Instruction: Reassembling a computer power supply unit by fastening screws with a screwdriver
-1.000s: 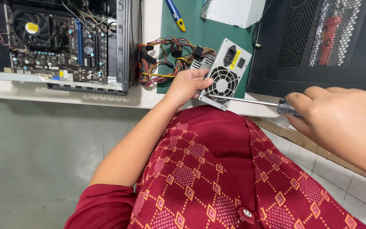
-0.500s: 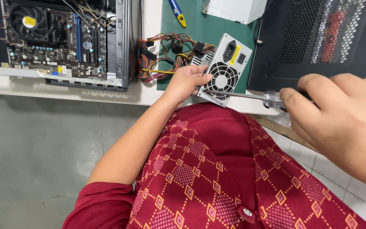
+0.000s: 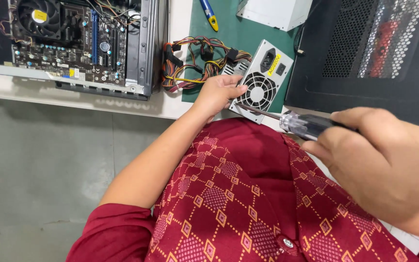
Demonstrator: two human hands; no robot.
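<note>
Power supply unit [image 3: 260, 80], grey with a round fan grille, lies on the green mat [image 3: 238, 34] at the desk edge. Left hand [image 3: 217, 93] fingers grip its near corner. Right hand [image 3: 379, 162] fingers wrap the screwdriver [image 3: 292, 120], tip touching the casing.

A left hand [image 3: 217, 93] grips the lower left corner of a grey power supply [image 3: 260, 82] on a green mat [image 3: 241, 30]; the right hand [image 3: 381, 162], at four o'clock, holds a screwdriver [image 3: 292, 121] whose tip meets the unit's lower edge
</note>
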